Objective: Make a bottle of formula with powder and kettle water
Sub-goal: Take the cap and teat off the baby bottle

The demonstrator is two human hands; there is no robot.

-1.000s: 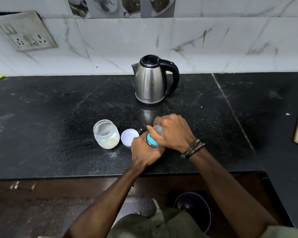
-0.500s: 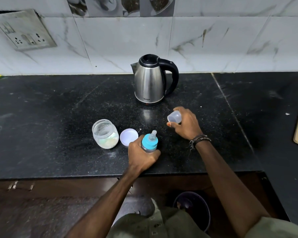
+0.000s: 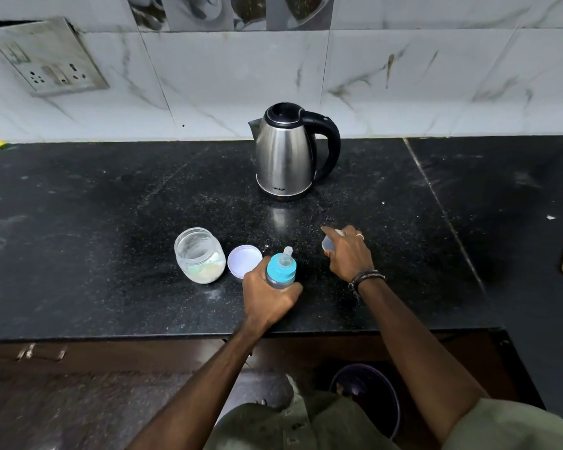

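i see the left hand (image 3: 267,298) wrapped around the bottle (image 3: 281,267), standing upright in front of the kettle (image 3: 286,154). the right hand (image 3: 348,253), right of the bottle, pinches the clear cap (image 3: 329,243). the open jar (image 3: 199,254) and its lid (image 3: 244,260) sit just left of the bottle.

Black counter (image 3: 78,222), kettle (image 3: 285,157), jar (image 3: 199,254), lid (image 3: 244,259), bottle (image 3: 281,269)
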